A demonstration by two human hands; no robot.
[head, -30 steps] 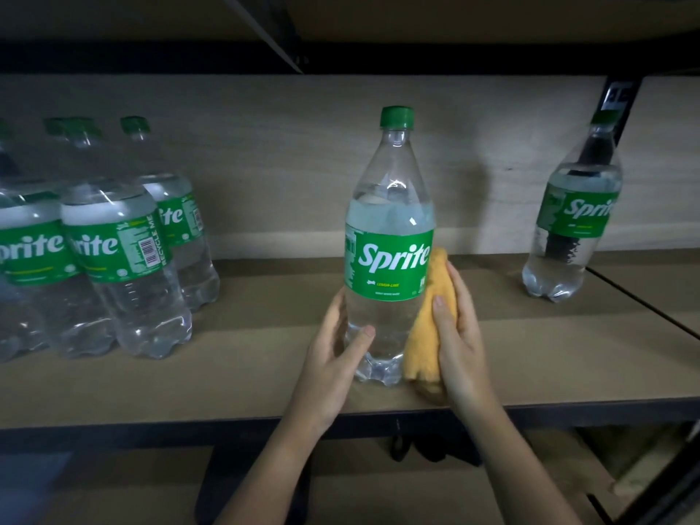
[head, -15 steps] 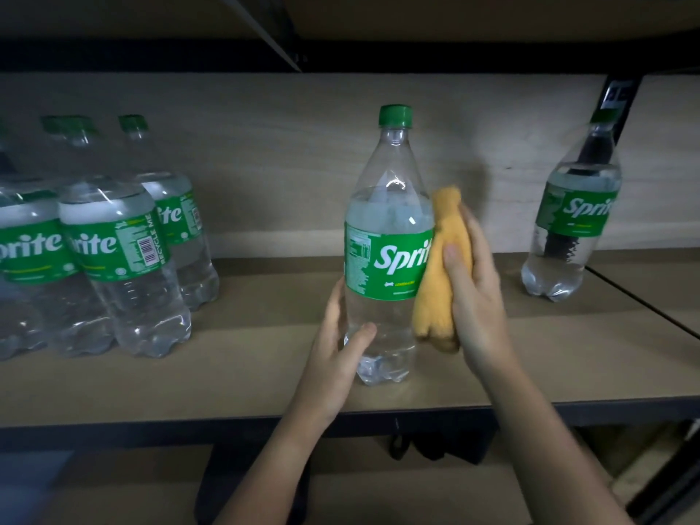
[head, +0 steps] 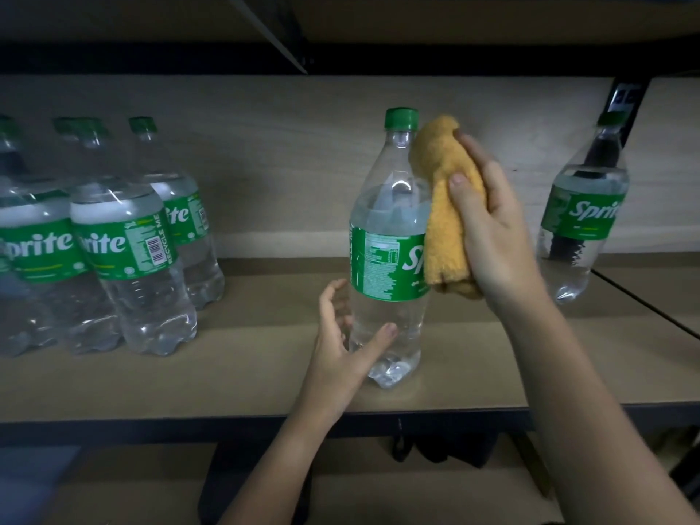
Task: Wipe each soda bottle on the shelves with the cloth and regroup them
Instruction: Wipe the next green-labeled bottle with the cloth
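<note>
A clear Sprite bottle (head: 390,236) with a green cap and green label stands upright at the middle of the wooden shelf (head: 265,369). My right hand (head: 492,229) presses a folded yellow cloth (head: 445,206) against the bottle's right shoulder, just below the cap. Low at the bottle's left side is my left hand (head: 342,350), fingers spread, thumb touching the lower body and fingers curled loosely behind. The label's ingredient side faces me.
Several Sprite bottles (head: 125,240) stand grouped at the shelf's left. One more Sprite bottle (head: 585,210) stands alone at the right, near a black upright post (head: 625,100). Another shelf board runs overhead, and a lower shelf (head: 378,494) shows below.
My right hand slid the cloth up the bottle's right side from its base to the shoulder. The bottle turned so its label now shows the ingredient panel. My left hand loosened its hold.
</note>
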